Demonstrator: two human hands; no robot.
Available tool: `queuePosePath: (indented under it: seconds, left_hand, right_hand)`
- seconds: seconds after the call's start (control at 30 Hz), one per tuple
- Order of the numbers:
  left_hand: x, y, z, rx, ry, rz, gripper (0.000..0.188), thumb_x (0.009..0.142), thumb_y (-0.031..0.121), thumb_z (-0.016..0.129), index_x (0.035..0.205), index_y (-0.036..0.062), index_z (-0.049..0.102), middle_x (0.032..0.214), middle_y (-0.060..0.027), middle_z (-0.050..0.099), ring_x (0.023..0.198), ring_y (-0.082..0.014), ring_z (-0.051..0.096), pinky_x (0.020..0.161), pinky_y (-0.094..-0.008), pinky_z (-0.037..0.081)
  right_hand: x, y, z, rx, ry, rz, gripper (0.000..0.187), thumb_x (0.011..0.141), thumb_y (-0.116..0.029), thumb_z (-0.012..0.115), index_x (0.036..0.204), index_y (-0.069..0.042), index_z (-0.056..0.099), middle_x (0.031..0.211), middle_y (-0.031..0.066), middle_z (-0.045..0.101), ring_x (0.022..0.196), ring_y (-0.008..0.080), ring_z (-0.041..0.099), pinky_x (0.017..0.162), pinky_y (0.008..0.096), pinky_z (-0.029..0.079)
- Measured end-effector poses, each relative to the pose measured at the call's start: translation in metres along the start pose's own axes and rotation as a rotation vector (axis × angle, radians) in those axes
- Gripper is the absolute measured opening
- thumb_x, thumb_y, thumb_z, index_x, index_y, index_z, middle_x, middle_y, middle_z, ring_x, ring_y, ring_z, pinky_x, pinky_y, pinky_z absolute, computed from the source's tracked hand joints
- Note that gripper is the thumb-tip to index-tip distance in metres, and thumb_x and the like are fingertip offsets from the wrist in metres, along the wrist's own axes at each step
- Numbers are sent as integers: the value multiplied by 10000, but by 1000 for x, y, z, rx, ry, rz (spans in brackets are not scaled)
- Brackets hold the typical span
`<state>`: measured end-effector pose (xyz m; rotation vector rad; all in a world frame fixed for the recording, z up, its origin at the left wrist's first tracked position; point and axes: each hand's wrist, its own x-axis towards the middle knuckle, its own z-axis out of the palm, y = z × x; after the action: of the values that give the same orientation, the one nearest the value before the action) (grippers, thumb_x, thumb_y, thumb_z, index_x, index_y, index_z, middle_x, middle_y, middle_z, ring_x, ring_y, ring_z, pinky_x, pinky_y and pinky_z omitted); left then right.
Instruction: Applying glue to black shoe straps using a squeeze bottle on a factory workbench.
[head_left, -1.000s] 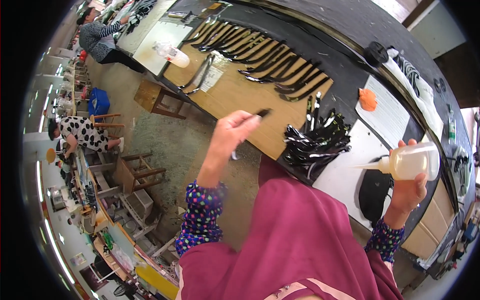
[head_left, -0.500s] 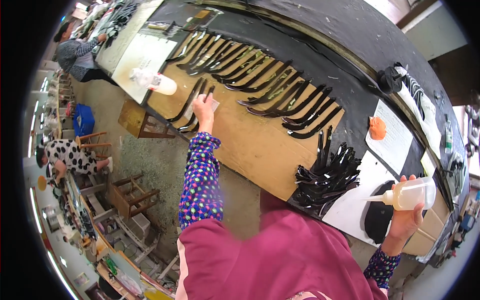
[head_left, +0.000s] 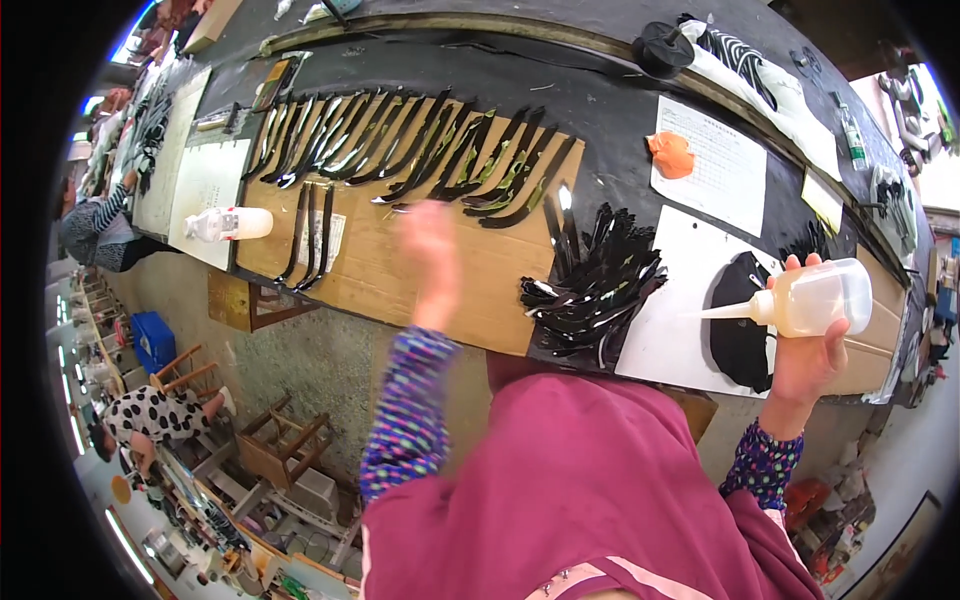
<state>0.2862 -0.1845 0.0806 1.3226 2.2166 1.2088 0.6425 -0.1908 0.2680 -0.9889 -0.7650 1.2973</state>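
Observation:
My left hand (head_left: 428, 250), smeared by motion, is over the cardboard sheet (head_left: 375, 265); whether its fingers hold anything does not show. A row of curved black strips (head_left: 402, 150) lies along the sheet's far side, some with glossy or greenish faces. Several more black strips (head_left: 312, 238) lie apart at its near left, by a small paper slip. At the sheet's right end is a heaped pile of black strips (head_left: 595, 285). My right hand (head_left: 808, 365) is wrapped round a clear squeeze bottle (head_left: 815, 298) of pale yellowish liquid, tilted with its nozzle pointing left.
Under the squeeze bottle's nozzle lie a white sheet (head_left: 650, 335) and a black rounded piece (head_left: 733, 320). An orange crumpled piece (head_left: 670, 156) rests on a printed paper (head_left: 715, 185). A white bottle (head_left: 235, 223) lies at the left. Wooden stools (head_left: 285, 440) and two people are beyond.
My left hand has left the strips at the near left and moved right across the cardboard. My right hand keeps holding the squeeze bottle. The whole view has turned.

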Motion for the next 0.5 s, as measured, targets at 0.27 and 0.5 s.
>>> queuePosePath:
  seconds: [0.27, 0.5]
  left_hand:
    - [-194, 94, 168, 478, -390, 336, 91, 728, 116, 441, 803, 98, 490, 831, -77, 444, 784, -243, 455, 577, -365, 389]
    - [-185, 96, 140, -84, -464, 67, 421, 502, 151, 769, 790, 55, 476, 817, -93, 456, 810, -272, 469, 653, -361, 402]
  right_hand:
    - [-25, -31, -70, 260, -141, 0, 746, 778, -296, 573, 1309, 12, 150, 1347, 161, 228, 1243, 311, 227, 1028, 431, 182]
    - [-25, -34, -95, 172, -47, -38, 735, 791, -362, 541, 1306, 6, 166, 1338, 143, 262, 1230, 300, 268, 1012, 418, 231]
